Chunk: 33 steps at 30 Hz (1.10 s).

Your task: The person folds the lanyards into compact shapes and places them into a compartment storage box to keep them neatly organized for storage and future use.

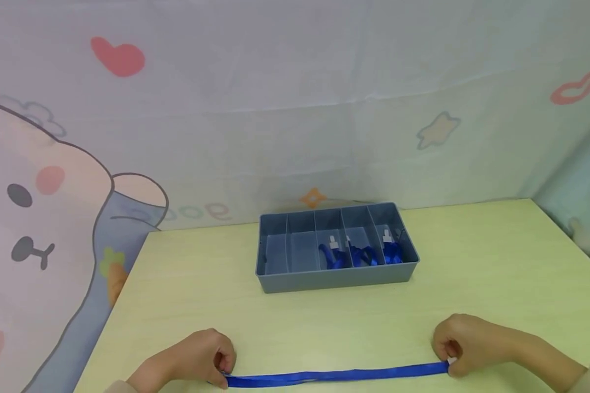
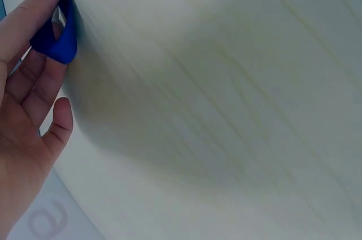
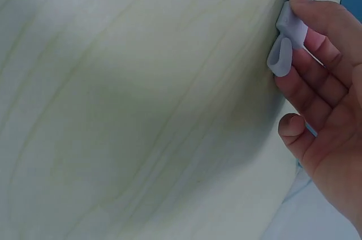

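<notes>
A blue lanyard [image 1: 334,375] stretches nearly straight between both hands, low over the near part of the table. My left hand [image 1: 204,357] pinches its looped end; in the left wrist view the blue band [image 2: 69,45] curves round in a loop at the thumb and fingers. At the other end, my right hand [image 1: 477,344] pinches the lanyard by its white plastic clip [image 3: 289,30], whose hooked tip [image 3: 280,59] sticks out past the fingers. In the head view most of the clip is hidden by that hand.
Beyond the hands stands a grey-blue tray [image 1: 336,281] split by dividers into several compartments. Its three right compartments hold folded blue lanyards [image 1: 336,259] with white clips; the two left ones show bare floors. A printed cloth [image 1: 285,109] hangs behind the pale yellow-green table [image 1: 196,284].
</notes>
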Each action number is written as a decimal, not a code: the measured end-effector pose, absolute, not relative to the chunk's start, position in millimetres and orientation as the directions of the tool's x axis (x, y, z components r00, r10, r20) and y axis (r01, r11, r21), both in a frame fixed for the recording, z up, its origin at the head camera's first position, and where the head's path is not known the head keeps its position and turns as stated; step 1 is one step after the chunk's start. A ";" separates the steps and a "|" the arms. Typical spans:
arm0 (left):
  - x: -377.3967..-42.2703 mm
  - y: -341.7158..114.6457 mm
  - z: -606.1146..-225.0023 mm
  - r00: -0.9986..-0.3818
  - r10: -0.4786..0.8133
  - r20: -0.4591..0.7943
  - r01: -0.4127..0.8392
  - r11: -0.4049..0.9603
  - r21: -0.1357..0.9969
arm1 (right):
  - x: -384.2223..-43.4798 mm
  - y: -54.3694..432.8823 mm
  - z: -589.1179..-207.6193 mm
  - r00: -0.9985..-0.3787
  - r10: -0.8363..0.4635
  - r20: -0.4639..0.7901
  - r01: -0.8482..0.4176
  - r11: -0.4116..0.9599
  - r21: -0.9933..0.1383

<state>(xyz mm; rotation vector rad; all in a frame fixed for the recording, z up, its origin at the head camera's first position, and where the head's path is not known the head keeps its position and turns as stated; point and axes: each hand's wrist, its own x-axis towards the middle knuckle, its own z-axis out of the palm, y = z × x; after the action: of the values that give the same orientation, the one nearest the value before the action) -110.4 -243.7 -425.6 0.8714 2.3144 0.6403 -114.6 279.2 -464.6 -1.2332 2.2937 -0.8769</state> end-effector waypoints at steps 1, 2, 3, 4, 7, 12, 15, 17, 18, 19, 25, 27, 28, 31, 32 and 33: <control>-110.0 -245.0 -425.2 -0.623 0.704 -0.339 0.427 0.670 0.607 | -115.0 279.7 -464.5 -0.534 -0.844 -0.045 -0.594 0.412 -0.691; -109.4 -246.4 -424.9 -0.629 0.700 -0.337 0.423 0.672 0.607 | -115.5 280.2 -464.1 -0.533 -0.845 -0.050 -0.584 0.409 -0.701; -108.9 -247.9 -424.5 -0.635 0.696 -0.336 0.417 0.675 0.609 | -116.0 280.4 -463.4 -0.531 -0.845 -0.056 -0.571 0.406 -0.713; -108.6 -249.4 -424.1 -0.638 0.694 -0.333 0.413 0.674 0.612 | -115.8 280.6 -462.9 -0.530 -0.846 -0.064 -0.556 0.403 -0.727; -108.1 -253.3 -422.2 -0.650 0.686 -0.329 0.385 0.669 0.636 | -116.1 280.7 -460.5 -0.524 -0.847 -0.085 -0.517 0.396 -0.759; -109.2 -257.2 -419.6 -0.670 0.688 -0.277 0.384 0.642 0.664 | -119.8 285.0 -458.2 -0.515 -0.853 -0.083 -0.496 0.375 -0.783; -108.5 -260.4 -418.4 -0.689 0.687 -0.232 0.374 0.611 0.697 | -124.1 292.0 -457.7 -0.515 -0.855 -0.052 -0.490 0.344 -0.801; -107.7 -262.8 -417.3 -0.709 0.670 -0.220 0.334 0.594 0.732 | -127.7 297.8 -455.4 -0.519 -0.854 -0.029 -0.471 0.314 -0.825; -107.6 -263.8 -416.7 -0.718 0.660 -0.220 0.310 0.587 0.748 | -129.8 300.9 -453.6 -0.524 -0.852 -0.019 -0.458 0.300 -0.836; -107.8 -264.9 -415.9 -0.727 0.651 -0.219 0.285 0.576 0.766 | -131.9 304.0 -451.4 -0.527 -0.850 -0.004 -0.450 0.283 -0.847; -113.2 -268.1 -407.0 -0.762 0.597 -0.251 0.129 0.520 0.844 | -142.6 316.7 -432.2 -0.564 -0.825 0.038 -0.416 0.244 -0.876; -116.0 -269.4 -402.7 -0.776 0.574 -0.260 0.074 0.493 0.867 | -145.0 318.7 -426.0 -0.578 -0.815 0.040 -0.412 0.249 -0.876; -117.3 -269.9 -400.1 -0.786 0.559 -0.263 0.052 0.483 0.874 | -145.9 319.9 -423.1 -0.581 -0.812 0.051 -0.420 0.246 -0.874; -121.4 -271.6 -392.0 -0.812 0.517 -0.270 0.008 0.471 0.882 | -148.3 323.8 -414.4 -0.602 -0.797 0.054 -0.406 0.247 -0.880; -122.5 -271.6 -389.2 -0.817 0.508 -0.272 0.000 0.472 0.882 | -149.1 325.1 -411.4 -0.607 -0.793 0.054 -0.402 0.248 -0.881; -123.7 -271.5 -386.5 -0.819 0.504 -0.274 -0.004 0.473 0.881 | -150.0 326.7 -408.7 -0.615 -0.786 0.056 -0.402 0.253 -0.880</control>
<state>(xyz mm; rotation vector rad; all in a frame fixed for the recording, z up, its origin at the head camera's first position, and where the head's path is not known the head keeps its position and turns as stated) -123.7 -271.5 -386.5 0.4139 2.2179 1.3276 -150.0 326.7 -408.7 -1.0839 2.1339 -1.3172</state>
